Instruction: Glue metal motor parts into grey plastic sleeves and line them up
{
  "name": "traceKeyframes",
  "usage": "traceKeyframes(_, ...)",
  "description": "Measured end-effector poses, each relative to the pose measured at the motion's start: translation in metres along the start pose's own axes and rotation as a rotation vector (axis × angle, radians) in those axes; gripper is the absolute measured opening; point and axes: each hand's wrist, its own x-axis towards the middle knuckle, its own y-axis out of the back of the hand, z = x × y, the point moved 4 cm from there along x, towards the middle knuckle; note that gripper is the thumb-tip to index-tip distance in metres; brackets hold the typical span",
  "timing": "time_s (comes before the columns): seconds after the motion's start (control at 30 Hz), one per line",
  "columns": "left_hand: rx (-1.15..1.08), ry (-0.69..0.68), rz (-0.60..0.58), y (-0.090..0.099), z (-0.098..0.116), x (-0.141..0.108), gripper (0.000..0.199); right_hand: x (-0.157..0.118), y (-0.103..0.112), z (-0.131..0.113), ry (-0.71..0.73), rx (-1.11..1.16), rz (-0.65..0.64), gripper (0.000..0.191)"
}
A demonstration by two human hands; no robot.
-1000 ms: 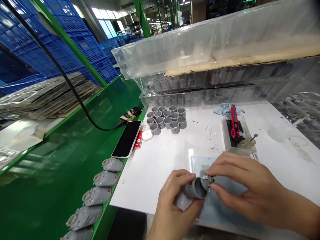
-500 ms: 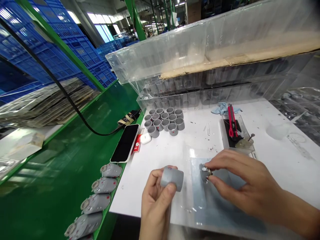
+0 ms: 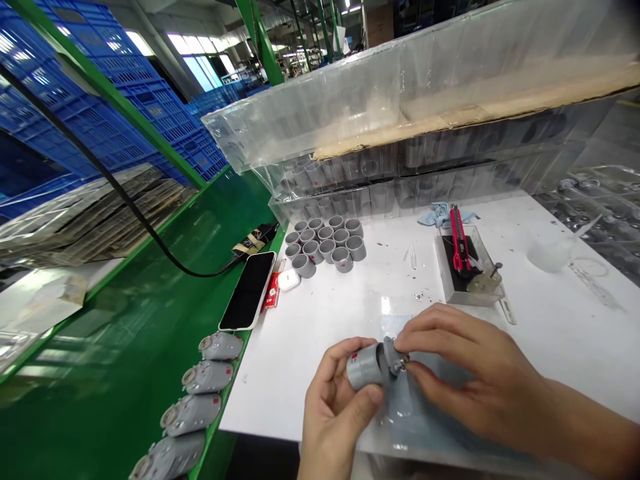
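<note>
Left hand (image 3: 333, 407) wrapped around a grey plastic cylinder (image 3: 367, 366) lying sideways, right hand (image 3: 465, 367) pinching a small metal part (image 3: 399, 357) at its end, both over a white worktop (image 3: 280, 393), upright grey cylinders (image 3: 325, 243) far left, green conveyor belt (image 3: 115, 347) left, stacked blue crates (image 3: 125, 113) beyond

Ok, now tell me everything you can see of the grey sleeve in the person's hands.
The grey sleeve is a short cylinder of matte grey plastic, with a small red mark near its upper left edge. It lies on its side, held above the white work surface by the left hand, whose thumb and fingers wrap it. Its right end meets a small grey-and-metal part pinched in the right hand; whether that part sits inside the sleeve cannot be told.
</note>
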Motion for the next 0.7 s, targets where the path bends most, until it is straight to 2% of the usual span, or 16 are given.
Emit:
traceKeyframes(0.43,0.089,0.031,0.035,0.001,0.0,-0.002,0.051,-0.0004,-0.0016,-0.0016,-0.004,0.026,-0.003,0.034)
traceKeyframes(0.6,0.103,0.023,0.104,0.0071,-0.0038,-0.0025,0.059,0.0019,0.0027,-0.003,-0.042,0.022,0.045,0.027)
traceKeyframes(0.7,0.116,0.021,0.092,0.0084,-0.0075,-0.0016,0.064,0.0025,0.0048,-0.0029,-0.088,0.029,0.054,0.026)
